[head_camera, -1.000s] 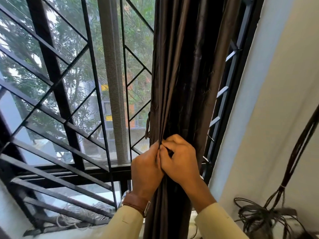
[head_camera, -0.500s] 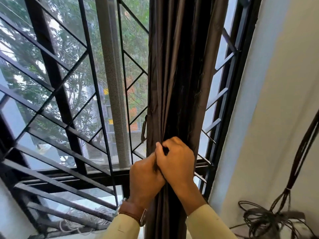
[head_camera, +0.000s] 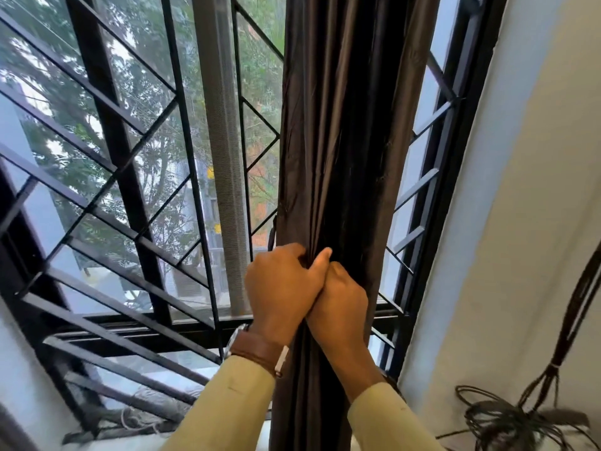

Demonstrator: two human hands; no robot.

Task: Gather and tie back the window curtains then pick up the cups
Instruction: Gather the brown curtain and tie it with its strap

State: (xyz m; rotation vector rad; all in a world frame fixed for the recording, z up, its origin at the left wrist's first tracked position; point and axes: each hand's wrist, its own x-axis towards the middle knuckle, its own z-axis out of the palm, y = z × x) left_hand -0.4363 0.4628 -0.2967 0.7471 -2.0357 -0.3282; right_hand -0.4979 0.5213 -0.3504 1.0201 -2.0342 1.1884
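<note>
A dark brown curtain [head_camera: 338, 131] hangs bunched into a narrow column of folds in front of the window. My left hand [head_camera: 281, 286], with a brown watch strap on its wrist, grips the folds from the left. My right hand [head_camera: 341, 301] presses against it from the right, fingers curled into the same fabric. A thin dark strap [head_camera: 272, 232] shows at the curtain's left edge just above my hands; where it ends is hidden. No cups are in view.
A black metal window grille [head_camera: 130, 203] fills the left, with a grey mesh strip [head_camera: 224, 151] beside the curtain. The cream wall [head_camera: 527, 196] stands to the right, with a bundle of dark cables [head_camera: 507, 418] hanging low on it.
My left hand has slid up over the right, its fingers now above the right thumb. Both hands stay closed on the curtain at about the same height.
</note>
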